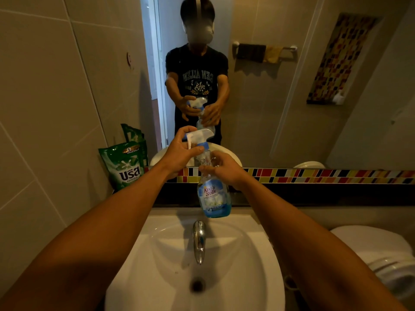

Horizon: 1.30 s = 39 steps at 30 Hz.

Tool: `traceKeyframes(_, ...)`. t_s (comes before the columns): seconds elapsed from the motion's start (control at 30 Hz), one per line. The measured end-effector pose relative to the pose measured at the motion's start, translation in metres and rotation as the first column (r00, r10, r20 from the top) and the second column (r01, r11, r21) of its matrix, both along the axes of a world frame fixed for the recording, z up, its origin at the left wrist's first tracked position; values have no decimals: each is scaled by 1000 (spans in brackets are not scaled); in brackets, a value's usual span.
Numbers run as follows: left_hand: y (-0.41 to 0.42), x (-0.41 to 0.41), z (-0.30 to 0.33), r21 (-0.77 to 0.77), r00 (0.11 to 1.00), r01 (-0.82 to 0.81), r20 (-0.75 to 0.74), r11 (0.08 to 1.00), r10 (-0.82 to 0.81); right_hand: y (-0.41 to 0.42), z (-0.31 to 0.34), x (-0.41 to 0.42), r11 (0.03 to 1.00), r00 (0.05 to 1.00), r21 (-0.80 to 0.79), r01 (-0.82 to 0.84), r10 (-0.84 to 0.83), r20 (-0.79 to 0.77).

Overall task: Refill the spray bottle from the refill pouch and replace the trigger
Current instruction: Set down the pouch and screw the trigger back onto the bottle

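Note:
A clear spray bottle [213, 196] with a blue label and a little blue liquid at its bottom is held up over the back of the sink. My right hand [224, 168] grips its upper body and neck. My left hand [182, 153] is closed around the white and blue trigger head [199, 134], which sits on top of the bottle's neck. A green refill pouch [126, 167] stands upright on the ledge at the left, against the wall and mirror.
A white sink [247, 254] with a chrome tap [199, 241] lies below the bottle. A mirror above the coloured tile strip [314, 176] reflects the person and a towel rail. A white toilet [386, 261] stands at the lower right.

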<state>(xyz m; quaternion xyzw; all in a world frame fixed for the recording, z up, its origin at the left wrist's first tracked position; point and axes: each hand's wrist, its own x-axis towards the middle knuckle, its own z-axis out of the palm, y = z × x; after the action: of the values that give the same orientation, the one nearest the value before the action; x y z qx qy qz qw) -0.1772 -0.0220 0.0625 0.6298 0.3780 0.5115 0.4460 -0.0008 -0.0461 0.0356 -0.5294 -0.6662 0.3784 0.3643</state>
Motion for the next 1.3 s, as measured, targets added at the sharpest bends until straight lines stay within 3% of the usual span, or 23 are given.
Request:
traceKeyframes(0.4,-7,2,-1,8,1000,-5,-20,1000,5,-7,1,2,995,995,-85,-51,43,-90)
traceKeyframes(1.3,-2,7,-2,41,1000,6,24,999,-7,-4,8,5,997,998,-61,-47,44,-37)
